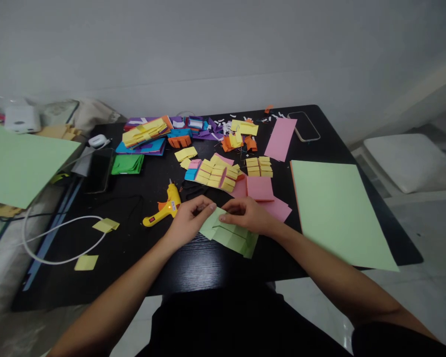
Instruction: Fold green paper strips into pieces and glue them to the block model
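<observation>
Near the front of the black table, a creased piece of light green paper (230, 237) is held between my two hands. My left hand (191, 216) pinches its upper left edge, thumb against fingers. From the other side, my right hand (250, 214) grips the upper edge with thumb and fingertips. The paper has fold lines and hangs in several flaps toward me. A yellow glue gun (165, 206) lies just left of my left hand. Beyond the hands are a strip of folded yellow, pink and blue paper pieces (212, 173) and some pink paper squares (260, 188).
A large light green sheet (338, 210) lies on the right, overhanging the black table's (130, 267) front edge. Stacks of coloured folded paper (146, 134) and scraps fill the back. A phone (305, 126) rests at the back right. A white cable (65, 262) loops on the left.
</observation>
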The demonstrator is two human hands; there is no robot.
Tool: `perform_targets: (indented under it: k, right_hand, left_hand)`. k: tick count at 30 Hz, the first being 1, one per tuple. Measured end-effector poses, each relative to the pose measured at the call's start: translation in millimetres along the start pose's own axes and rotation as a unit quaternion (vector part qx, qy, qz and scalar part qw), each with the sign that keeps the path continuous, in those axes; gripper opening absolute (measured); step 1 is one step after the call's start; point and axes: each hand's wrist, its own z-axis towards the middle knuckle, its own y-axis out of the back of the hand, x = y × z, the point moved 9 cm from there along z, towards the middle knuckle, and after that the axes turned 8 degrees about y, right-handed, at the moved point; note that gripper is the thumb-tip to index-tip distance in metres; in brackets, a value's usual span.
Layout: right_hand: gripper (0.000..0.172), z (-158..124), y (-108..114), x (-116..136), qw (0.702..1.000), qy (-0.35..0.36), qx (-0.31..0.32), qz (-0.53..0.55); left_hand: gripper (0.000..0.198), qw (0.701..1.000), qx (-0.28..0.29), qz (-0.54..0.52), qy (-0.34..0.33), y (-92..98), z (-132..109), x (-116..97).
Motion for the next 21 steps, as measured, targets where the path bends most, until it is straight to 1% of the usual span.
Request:
perform_targets:
  k: [3, 9, 16, 21]
  right_hand:
    - [0.027, -1.8, -2.2, 0.7, 1.0, 0.007, 0.001, -0.017]
    - [0.024, -3.8, 1.4, 3.8, 0.997, 0.03, -0.045, -0.049]
    - [0.021, -4.5, 0.8, 4.6, 0.997, 0.031, -0.045, -0.054]
    - [0.021, -3.9, 2.1, 4.5, 0.997, 0.034, -0.046, -0.056]
  left_hand:
    - [0.039, 1.0, 0.003, -0.002, 0.005, -0.6, -0.2, 1.1]
    - [0.034, 1.0, 0.01, 0.023, -0.014, -3.4, -1.7, -0.4]
    - [0.032, 0.999, 0.024, 0.029, -0.016, -4.5, -0.1, 4.3]
    - [0.035, 0.998, 0.017, 0.049, -0.024, -3.8, 0.8, 2.3]
